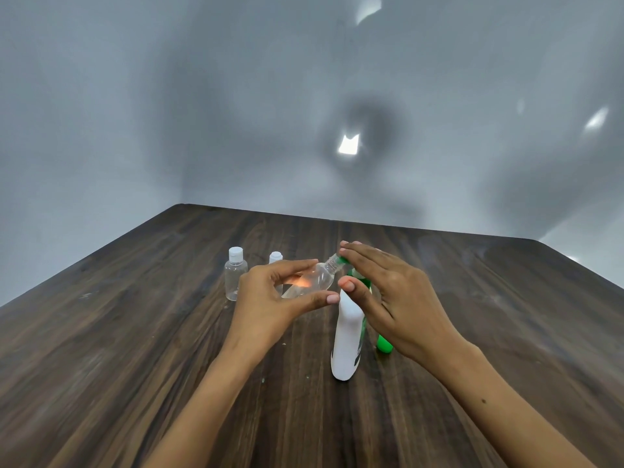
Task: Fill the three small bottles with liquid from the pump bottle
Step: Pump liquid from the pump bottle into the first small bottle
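Dark wood-grain tabletop point(141, 349), pale grey wall behind. Left hand point(270, 298) holds an uncapped clear small bottle point(312, 282) between thumb and fingers, tilted, its threaded neck angled up and to the right, meeting the green nozzle of the pump bottle point(346, 336). Pump bottle stands upright near the tabletop's middle, white body with green pump head. Right hand point(388, 288) lies flat over the pump head, fingers straight, thumb alongside the bottle's shoulder. Two more clear small bottles behind the left hand: a capped bottle point(235, 275) standing in full view at far left, and a second capped bottle point(276, 257) mostly hidden by the fingers. A green object point(384, 344) lies just right of the pump bottle, partly under the right hand.
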The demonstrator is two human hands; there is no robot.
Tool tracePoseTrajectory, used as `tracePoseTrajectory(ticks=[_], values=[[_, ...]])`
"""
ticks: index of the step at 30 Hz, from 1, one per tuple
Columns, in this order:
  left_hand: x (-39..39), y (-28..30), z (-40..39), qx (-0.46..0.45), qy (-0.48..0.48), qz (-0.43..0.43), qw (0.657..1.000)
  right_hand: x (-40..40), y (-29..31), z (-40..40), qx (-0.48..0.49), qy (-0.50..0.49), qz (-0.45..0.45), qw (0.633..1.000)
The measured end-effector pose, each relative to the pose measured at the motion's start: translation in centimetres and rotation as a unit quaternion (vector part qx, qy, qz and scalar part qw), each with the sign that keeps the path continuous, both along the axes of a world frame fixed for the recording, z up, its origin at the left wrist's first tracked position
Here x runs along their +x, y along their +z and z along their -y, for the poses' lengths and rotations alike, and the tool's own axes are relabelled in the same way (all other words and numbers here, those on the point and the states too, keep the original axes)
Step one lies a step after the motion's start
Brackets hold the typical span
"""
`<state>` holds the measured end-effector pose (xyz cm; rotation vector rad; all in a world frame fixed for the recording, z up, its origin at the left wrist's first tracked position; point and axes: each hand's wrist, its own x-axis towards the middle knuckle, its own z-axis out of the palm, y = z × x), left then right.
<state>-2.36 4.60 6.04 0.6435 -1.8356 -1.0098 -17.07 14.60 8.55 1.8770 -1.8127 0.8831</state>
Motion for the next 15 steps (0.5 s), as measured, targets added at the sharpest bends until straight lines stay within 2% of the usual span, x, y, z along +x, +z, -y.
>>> tracePoseTrajectory(ticks=[6, 15], values=[[0.06, 0.24, -0.24, -0.008, 0.001, -0.005, 1.000, -0.08, 0.13, -0.11, 0.014, -0.010, -0.023, 1.000], [-0.02, 0.03, -0.15, -0.003, -0.004, -0.008, 1.000, -0.47, 0.23, -0.38, 0.008, 0.018, 0.016, 1.000]])
